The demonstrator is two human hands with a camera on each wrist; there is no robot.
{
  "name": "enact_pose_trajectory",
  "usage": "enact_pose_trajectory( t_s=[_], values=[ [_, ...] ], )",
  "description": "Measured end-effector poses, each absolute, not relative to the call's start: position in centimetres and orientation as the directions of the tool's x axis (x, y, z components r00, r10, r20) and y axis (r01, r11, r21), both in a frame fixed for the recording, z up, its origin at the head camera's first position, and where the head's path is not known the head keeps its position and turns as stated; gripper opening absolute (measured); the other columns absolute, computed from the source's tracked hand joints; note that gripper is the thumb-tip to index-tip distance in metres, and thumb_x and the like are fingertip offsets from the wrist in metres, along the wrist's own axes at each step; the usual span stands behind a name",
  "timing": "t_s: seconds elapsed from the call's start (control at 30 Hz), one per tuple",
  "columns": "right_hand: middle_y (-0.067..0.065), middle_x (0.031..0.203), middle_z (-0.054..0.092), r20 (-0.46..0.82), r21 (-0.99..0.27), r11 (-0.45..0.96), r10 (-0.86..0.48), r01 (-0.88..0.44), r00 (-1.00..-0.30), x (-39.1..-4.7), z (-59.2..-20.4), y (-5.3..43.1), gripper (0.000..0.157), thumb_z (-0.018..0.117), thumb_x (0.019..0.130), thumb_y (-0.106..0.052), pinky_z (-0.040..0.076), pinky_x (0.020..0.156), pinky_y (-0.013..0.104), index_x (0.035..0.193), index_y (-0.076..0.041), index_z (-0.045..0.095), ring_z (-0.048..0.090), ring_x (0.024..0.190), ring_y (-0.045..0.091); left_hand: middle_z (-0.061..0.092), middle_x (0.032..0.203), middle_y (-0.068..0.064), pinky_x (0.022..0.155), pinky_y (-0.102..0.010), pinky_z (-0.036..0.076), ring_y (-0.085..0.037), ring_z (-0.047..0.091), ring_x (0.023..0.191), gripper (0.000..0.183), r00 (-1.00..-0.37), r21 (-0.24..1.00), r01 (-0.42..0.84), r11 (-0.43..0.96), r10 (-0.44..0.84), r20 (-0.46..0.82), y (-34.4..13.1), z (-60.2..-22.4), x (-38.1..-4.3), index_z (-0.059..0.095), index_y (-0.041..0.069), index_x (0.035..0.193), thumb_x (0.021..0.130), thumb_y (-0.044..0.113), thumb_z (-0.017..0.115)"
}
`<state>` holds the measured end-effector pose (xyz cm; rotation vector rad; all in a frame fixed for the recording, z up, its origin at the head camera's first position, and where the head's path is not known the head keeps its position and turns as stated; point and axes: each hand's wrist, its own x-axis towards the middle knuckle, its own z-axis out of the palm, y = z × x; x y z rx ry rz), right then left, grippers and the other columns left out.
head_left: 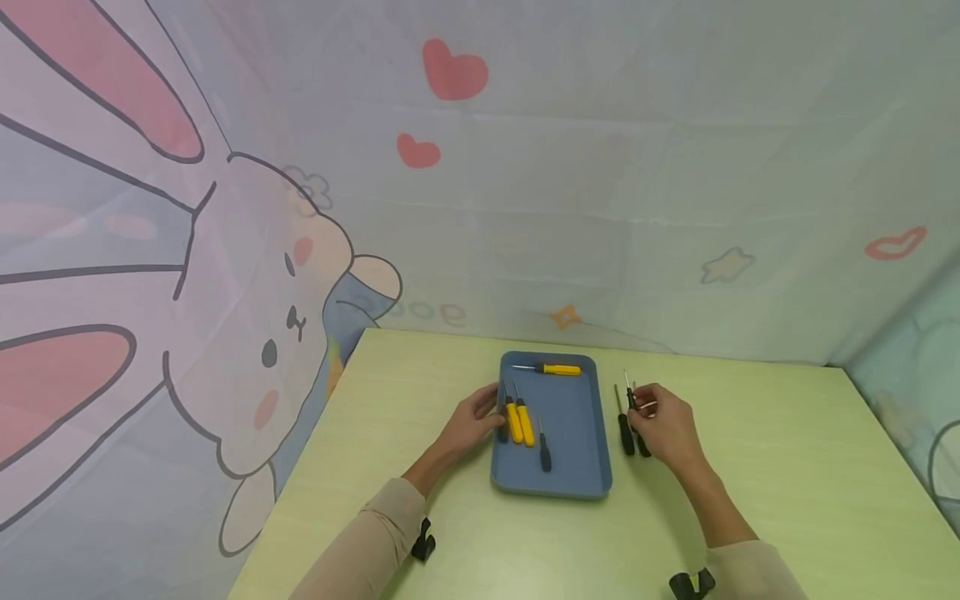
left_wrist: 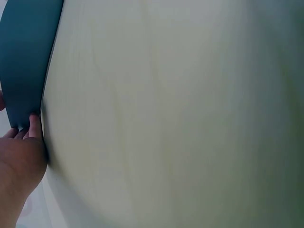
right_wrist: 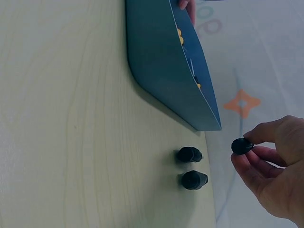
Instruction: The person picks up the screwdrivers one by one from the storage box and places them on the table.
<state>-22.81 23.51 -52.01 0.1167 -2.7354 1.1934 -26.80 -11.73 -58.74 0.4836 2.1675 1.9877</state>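
My left hand grips the left rim of a blue-grey tray, its fingers against the wall in the left wrist view. Inside lie two yellow-handled screwdrivers side by side, another yellow screwdriver across the far end, a small dark screwdriver and a dark handle along the left wall, partly behind the hand. To the tray's right, my right hand pinches a black-handled screwdriver, raised with its tip pointing away from me. Two black screwdrivers lie on the table beneath and beside that hand.
The pale wood-grain table runs back to a cloth backdrop printed with a rabbit and hearts. Black wrist mounts show at both sleeves. The tray's raised wall stands between the two hands.
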Motion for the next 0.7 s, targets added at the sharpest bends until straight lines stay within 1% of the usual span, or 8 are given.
enact_pose_trajectory(
  t_s=[0.27,0.7],
  values=[
    [0.022,0.112,0.071,0.176,-0.718,0.684,0.002,-0.128,-0.984,-22.9,-52.8,24.3,0.030,0.070,0.097,-0.005,0.060,0.077,0.038,0.123,0.008,0.065,0.071,0.100,0.036,0.037,0.165,-0.028,0.123,-0.054,0.036,-0.043,0.036,0.153,0.066,-0.937,0.991,0.118,0.066,0.339,0.089,-11.6,-58.8,-26.8,0.034,-0.009,0.160,0.099,-0.010,0.059],
    [0.025,0.113,0.070,0.161,-0.725,0.682,0.027,-0.099,-0.987,-23.2,-52.6,25.0,0.032,0.069,0.097,-0.004,0.059,0.076,0.036,0.126,0.010,0.064,0.070,0.101,0.038,0.037,0.165,-0.027,0.122,-0.051,0.037,-0.042,0.037,0.153,0.066,-0.941,0.991,0.118,0.067,0.326,0.090,-11.7,-59.0,-27.0,0.035,-0.008,0.160,0.099,-0.009,0.060]
  ],
)
